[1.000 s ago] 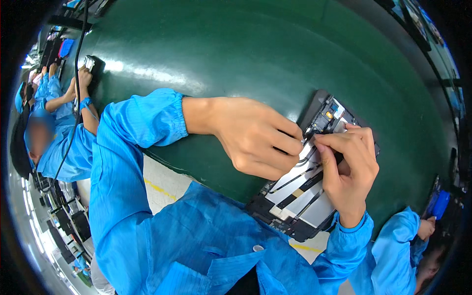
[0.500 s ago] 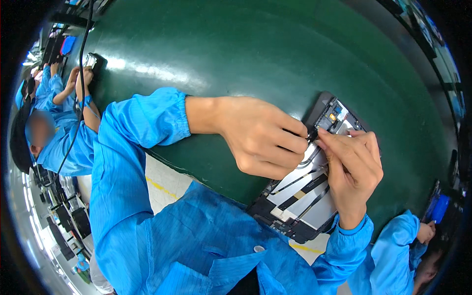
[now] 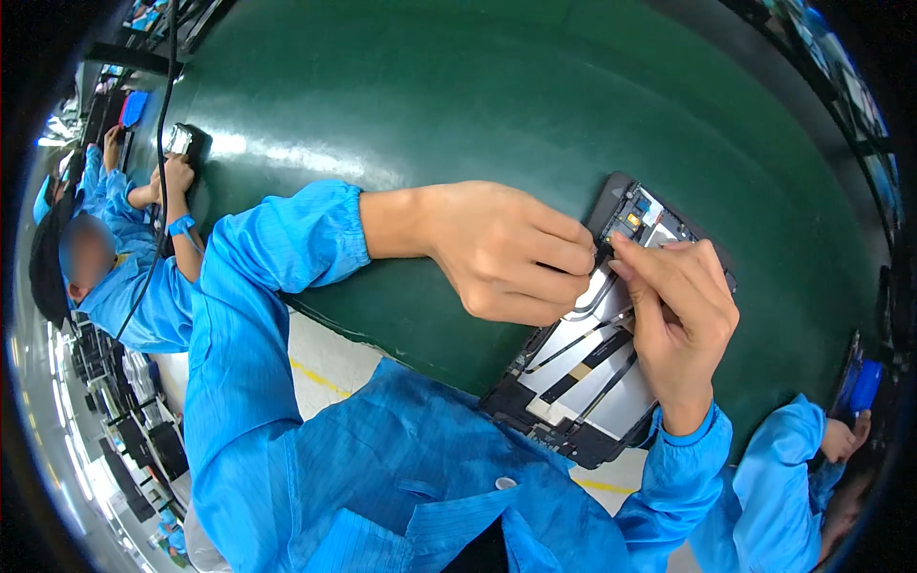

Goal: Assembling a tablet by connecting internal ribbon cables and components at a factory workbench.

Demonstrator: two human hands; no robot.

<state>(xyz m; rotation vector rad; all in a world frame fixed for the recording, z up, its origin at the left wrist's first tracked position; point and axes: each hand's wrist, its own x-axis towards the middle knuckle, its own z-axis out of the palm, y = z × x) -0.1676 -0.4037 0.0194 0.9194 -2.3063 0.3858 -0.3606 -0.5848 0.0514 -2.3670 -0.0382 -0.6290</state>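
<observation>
At the device (image 3: 616, 413), the left hand (image 3: 508, 253) is curled, the right hand (image 3: 686, 320) pinched; whether anything is gripped cannot be told.

Opened tablet (image 3: 594, 371): on workbench (image 3: 458, 124) (aslant), right of centre
Left hand (image 3: 516, 253): at tablet's left edge
Right hand (image 3: 683, 310): over tablet's right side
Co-workers (image 3: 143, 291): left and right

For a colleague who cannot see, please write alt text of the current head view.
A left hand and right hand work close together over an opened, flat electronic device at a green table. Co-workers in blue are at both sides.
</observation>
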